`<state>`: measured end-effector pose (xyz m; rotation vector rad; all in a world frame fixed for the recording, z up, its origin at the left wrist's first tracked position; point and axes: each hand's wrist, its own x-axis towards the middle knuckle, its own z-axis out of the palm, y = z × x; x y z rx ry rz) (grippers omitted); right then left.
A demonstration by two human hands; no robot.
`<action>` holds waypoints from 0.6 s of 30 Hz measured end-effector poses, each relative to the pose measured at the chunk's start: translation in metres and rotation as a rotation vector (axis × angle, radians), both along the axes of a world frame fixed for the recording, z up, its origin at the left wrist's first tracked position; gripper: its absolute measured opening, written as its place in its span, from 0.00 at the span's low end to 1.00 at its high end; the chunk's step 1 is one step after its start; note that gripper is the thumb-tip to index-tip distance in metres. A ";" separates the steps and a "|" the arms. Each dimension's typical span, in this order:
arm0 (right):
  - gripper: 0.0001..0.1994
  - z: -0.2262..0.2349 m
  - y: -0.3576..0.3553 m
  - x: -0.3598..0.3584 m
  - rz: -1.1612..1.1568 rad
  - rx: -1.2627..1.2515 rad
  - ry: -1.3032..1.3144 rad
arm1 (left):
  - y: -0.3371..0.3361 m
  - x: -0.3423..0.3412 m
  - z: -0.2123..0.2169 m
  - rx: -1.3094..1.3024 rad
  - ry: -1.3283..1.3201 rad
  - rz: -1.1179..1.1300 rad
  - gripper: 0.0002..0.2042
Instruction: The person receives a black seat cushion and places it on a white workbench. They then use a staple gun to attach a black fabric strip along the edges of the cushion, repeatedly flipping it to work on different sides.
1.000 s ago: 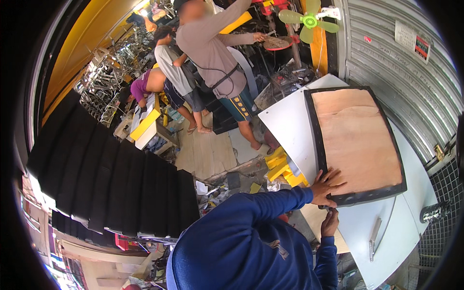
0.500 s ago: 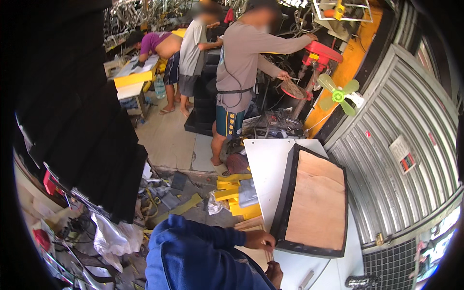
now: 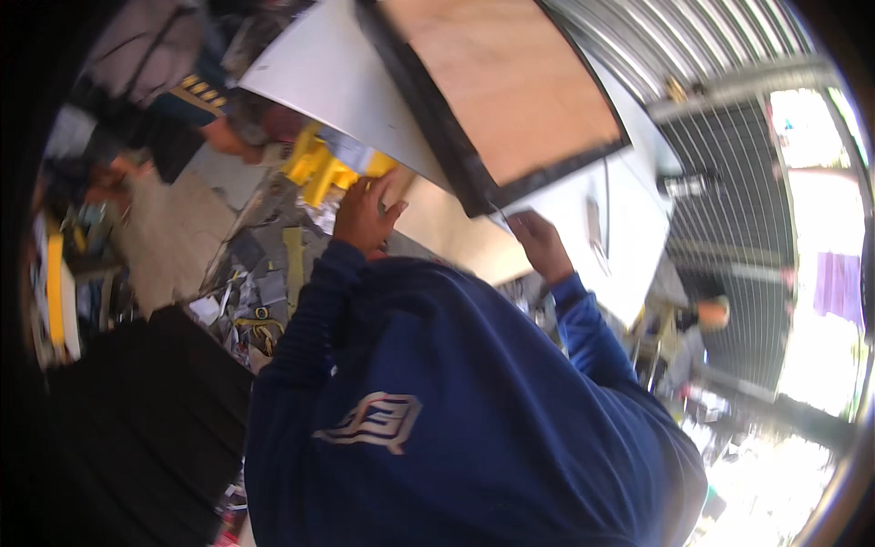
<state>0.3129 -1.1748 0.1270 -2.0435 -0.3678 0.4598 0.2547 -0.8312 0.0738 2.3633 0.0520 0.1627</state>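
Observation:
A wooden panel (image 3: 510, 87) with a wide black border (image 3: 437, 118) lies on a white tabletop (image 3: 319, 68). At the panel's near corner my right hand (image 3: 541, 244) is closed, fingertips pinched on a thin dark stick-like thing (image 3: 498, 211) that reaches the border. Its exact kind is too small to make out. My left hand (image 3: 366, 215) is apart from the panel, to its left, with fingers spread and nothing visible in them. It is beside a pale wooden board (image 3: 447, 223) and just below some yellow pieces (image 3: 324, 164).
A slim metallic tool (image 3: 595, 223) lies on the tabletop right of the panel. Scraps and offcuts (image 3: 269, 287) litter the floor at left. A person's leg (image 3: 232, 137) stands at upper left, near the table. Corrugated metal shutter (image 3: 702, 41) and dark mesh (image 3: 729, 191) border the right.
The view has swung down and round, so the panel now appears higher. My hands, close together at the panel corner before, are now apart; the left has moved away leftward, fingers spread.

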 end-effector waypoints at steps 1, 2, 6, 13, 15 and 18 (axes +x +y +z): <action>0.13 0.003 0.003 0.000 -0.037 -0.115 0.010 | -0.008 0.013 0.015 -0.009 -0.198 -0.068 0.31; 0.13 0.006 0.006 0.003 0.017 -0.062 -0.184 | -0.019 0.028 0.026 0.020 -0.178 -0.151 0.35; 0.12 0.020 0.016 0.007 -0.055 -0.055 -0.002 | -0.062 0.055 0.048 0.154 -0.217 -0.378 0.41; 0.12 0.027 0.021 0.031 -0.006 -0.158 -0.048 | -0.099 0.079 0.027 0.168 -0.168 -0.302 0.40; 0.12 0.028 0.019 0.038 0.043 -0.105 -0.070 | -0.099 0.081 0.021 0.118 -0.200 -0.304 0.39; 0.11 0.029 0.016 0.048 0.088 -0.182 0.033 | -0.100 0.080 0.016 0.054 -0.217 -0.297 0.39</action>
